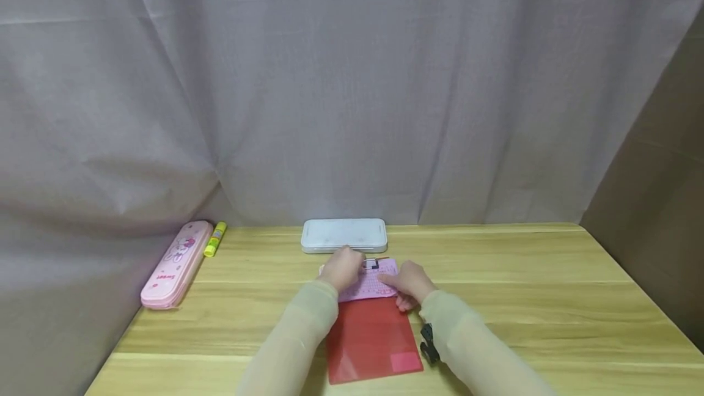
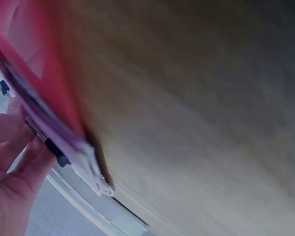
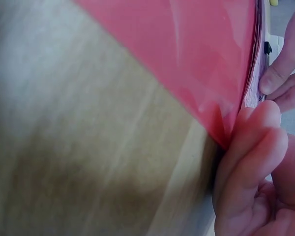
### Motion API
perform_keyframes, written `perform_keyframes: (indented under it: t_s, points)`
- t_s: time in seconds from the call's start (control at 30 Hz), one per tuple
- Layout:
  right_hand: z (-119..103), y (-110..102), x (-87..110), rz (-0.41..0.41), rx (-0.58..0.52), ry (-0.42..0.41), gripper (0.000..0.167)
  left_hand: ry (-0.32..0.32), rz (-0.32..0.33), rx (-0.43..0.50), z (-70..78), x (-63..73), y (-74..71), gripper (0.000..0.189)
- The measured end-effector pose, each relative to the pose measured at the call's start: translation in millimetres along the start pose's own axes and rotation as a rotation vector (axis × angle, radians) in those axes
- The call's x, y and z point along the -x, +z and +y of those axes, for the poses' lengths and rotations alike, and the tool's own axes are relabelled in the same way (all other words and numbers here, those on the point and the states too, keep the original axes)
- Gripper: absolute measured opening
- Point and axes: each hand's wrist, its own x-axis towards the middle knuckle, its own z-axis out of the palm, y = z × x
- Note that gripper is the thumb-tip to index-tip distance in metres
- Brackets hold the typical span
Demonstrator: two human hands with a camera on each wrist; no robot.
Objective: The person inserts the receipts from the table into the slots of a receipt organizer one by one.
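Note:
A stack of pink-purple printed paper lies at the far end of a translucent red plastic folder. A black clip with wire handles sits at the paper's far edge. My left hand pinches the clip at that edge; in the left wrist view, the fingers and thumb are on its metal part, between black ends. With the thumb on top and the other fingers curled beneath, my right hand grips the paper's right side. In the right wrist view, its fingers touch the red folder's corner.
A white flat case stands just behind the paper. At the left lie a pink pencil case and a yellow-green glue stick. A small black object is beside my right wrist. Grey curtain hangs behind the wooden table.

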Motion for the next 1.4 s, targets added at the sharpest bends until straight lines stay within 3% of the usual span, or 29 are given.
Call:
perform_keyframes:
  t_s: [0.27,0.43,0.7,0.83,1.03,1.4]
  points:
    - [5,-1,4.0,-0.027,-0.043,-0.011,0.039,-0.025,-0.008,0.059,-1.6,0.5,3.4,0.004]
    - [9,-8,8.8,-0.109,-0.098,-0.02,0.035,-0.051,-0.046,0.091,-1.5,1.4,-0.2,0.006]
    - [14,-21,13.7,-0.194,-0.145,-0.043,0.027,-0.05,-0.055,0.144,-0.7,-0.1,-8.9,0.008]
    - [14,-23,18.4,-0.193,-0.123,-0.053,0.025,-0.038,-0.053,0.167,-3.1,-0.3,-7.8,0.015]
    - [14,-24,22.6,-0.174,-0.097,-0.047,0.023,-0.084,-0.067,0.192,-4.3,-0.4,-4.6,0.023]
    - [19,-28,19.5,-0.139,-0.095,-0.011,0.02,-0.1,-0.045,0.226,-5.4,0.0,-4.3,0.024]
